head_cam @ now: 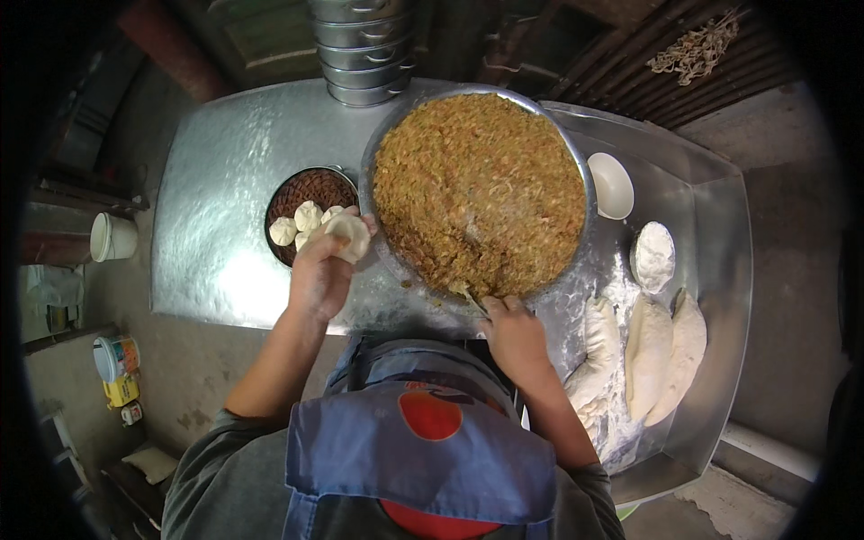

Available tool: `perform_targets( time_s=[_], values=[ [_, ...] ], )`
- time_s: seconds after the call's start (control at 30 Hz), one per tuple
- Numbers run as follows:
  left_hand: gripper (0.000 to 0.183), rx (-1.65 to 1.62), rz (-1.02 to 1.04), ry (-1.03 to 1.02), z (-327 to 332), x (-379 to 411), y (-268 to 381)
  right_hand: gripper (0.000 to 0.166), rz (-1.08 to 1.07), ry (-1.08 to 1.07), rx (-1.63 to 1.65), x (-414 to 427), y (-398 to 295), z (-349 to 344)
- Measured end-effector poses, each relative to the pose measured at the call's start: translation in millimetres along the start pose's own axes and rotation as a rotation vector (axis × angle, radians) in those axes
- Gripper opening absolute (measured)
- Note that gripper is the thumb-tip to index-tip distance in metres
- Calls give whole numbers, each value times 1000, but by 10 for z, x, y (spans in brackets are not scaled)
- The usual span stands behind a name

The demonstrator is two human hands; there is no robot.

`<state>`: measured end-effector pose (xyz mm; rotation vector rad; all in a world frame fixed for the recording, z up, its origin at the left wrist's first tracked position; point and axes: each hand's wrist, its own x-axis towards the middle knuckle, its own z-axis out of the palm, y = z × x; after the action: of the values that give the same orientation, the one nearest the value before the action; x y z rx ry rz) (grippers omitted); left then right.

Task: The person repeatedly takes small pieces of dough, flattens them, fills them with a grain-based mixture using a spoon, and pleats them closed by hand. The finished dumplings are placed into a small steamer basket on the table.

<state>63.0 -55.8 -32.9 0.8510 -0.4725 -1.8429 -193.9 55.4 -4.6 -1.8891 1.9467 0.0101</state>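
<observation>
My left hand [326, 270] holds a round dough wrapper [351, 237] with a dab of filling on it, above the right edge of a round steamer tray [317, 183]. Several pleated buns [308, 216] sit on the tray's brown liner. My right hand [514, 331] grips a metal spoon [472, 300], its tip at the near edge of the chopped filling [479, 189], which fills a large metal basin [575, 145].
Stacked metal steamers [364, 61] stand at the table's back. On the right, a metal tray [715, 270] holds a white bowl [611, 185], a container of flour [653, 258] and long dough pieces [649, 358]. Buckets [113, 237] are on the left.
</observation>
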Motion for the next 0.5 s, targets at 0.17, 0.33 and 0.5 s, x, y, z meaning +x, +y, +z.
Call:
perform_targets(
  time_s=[0.17, 0.33, 0.5],
  values=[
    [39, 109, -107, 57, -286, -215, -164, 33, -125, 96, -95, -49, -75, 21],
    [37, 100, -312, 98, -446, -267, -634, 34, -176, 328, -21, -60, -7, -123],
    [39, 138, -381, 166, -260, -246, -976, 38, -66, 273, -58, 51, -107, 266]
  ],
)
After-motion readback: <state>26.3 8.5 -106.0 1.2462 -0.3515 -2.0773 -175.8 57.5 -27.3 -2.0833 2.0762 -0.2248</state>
